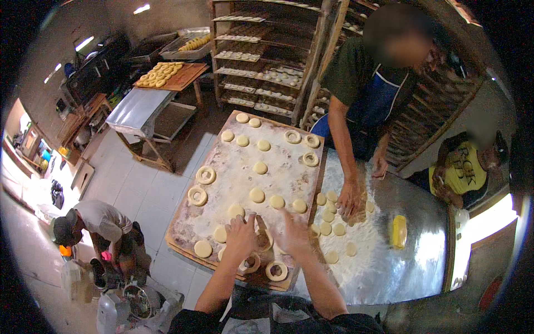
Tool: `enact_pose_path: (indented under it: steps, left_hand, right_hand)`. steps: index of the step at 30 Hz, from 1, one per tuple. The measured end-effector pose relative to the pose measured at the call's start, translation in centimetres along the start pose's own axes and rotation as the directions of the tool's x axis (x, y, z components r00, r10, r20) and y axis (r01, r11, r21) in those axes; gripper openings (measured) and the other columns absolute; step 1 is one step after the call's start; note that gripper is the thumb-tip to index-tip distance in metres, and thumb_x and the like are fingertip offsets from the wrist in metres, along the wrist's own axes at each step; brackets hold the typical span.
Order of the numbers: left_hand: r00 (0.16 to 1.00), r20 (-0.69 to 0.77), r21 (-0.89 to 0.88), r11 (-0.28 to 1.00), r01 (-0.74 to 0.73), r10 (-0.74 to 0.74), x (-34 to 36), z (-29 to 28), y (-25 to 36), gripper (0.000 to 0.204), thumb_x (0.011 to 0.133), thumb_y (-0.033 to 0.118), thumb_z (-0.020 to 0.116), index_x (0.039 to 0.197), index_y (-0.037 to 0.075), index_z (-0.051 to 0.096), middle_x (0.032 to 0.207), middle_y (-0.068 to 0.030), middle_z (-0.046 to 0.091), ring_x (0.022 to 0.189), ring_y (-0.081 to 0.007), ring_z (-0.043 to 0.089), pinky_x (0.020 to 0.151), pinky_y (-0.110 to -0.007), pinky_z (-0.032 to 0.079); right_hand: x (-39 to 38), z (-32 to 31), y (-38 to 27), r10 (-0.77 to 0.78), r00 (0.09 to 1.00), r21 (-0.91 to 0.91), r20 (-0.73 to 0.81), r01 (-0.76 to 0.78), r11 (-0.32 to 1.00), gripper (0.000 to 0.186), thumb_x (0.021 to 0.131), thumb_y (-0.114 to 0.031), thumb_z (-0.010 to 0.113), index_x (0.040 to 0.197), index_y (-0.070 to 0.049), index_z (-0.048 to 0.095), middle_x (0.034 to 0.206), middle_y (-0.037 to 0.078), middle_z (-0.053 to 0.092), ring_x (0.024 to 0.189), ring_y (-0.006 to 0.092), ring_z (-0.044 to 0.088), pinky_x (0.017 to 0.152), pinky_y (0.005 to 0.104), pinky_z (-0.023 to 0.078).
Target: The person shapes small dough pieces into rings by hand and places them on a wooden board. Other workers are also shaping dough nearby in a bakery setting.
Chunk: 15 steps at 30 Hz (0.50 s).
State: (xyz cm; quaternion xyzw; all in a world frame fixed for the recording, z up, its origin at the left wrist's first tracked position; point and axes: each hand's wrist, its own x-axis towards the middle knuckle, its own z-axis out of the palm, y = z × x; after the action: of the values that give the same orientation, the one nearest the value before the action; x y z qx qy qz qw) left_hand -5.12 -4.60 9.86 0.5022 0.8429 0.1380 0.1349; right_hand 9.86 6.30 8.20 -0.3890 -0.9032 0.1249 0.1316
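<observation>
On a floured wooden board [189,222] lie flat dough discs [257,195] and several dough rings [276,271]. My left hand [241,238] is over the near part of the board, fingers stretched forward, beside a dough disc [236,211]. A dough ring [266,240] lies between my hands, partly hidden by them; whether a finger touches it I cannot tell. My right hand [291,236] hovers just right of that ring, smeared by motion, its fingertips close to another disc [277,202]. More rings [197,196] sit along the board's left side.
Right of the board, a co-worker's hand [350,201] reaches among dough discs on a floured metal table [411,245], where a yellow block [399,231] lies. Tray racks [267,61] stand behind. Far left is a small table [139,114] with ring-shaped dough; a person [105,222] bends over containers.
</observation>
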Motion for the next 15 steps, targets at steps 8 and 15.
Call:
enact_pose_path:
  steps: [8, 15]
  left_hand:
    - [0.990, -0.123, 0.033, 0.997, -0.066, 0.070, 9.3, 4.5, 3.4, 0.040, 0.083, 0.009, 0.063, 0.121, -0.001, 0.053, 0.105, -0.0226, 0.060, 0.095, -0.0394, 0.060, 0.086, -0.048, 0.051]
    - [0.956, -0.105, -0.114, 0.952, -0.285, 0.274, 10.6, 5.0, 5.2, 0.030, 0.086, 0.008, 0.062, 0.113, 0.002, 0.050, 0.105, -0.0284, 0.061, 0.096, -0.0468, 0.059, 0.077, -0.052, 0.048]
  right_hand:
    - [6.7, -0.4, 7.3, 0.189, 0.960, 0.084, 0.205, -0.210, 0.974, 0.040, 0.091, -0.028, 0.062, 0.121, -0.004, 0.054, 0.117, 0.029, 0.059, 0.114, 0.0433, 0.057, 0.095, 0.0504, 0.047]
    - [0.2, -2.3, 12.2, 0.229, 0.970, 0.704, 0.084, -0.220, 0.675, 0.045, 0.088, -0.027, 0.072, 0.124, -0.005, 0.057, 0.107, 0.018, 0.068, 0.098, 0.0287, 0.067, 0.086, 0.0393, 0.053]
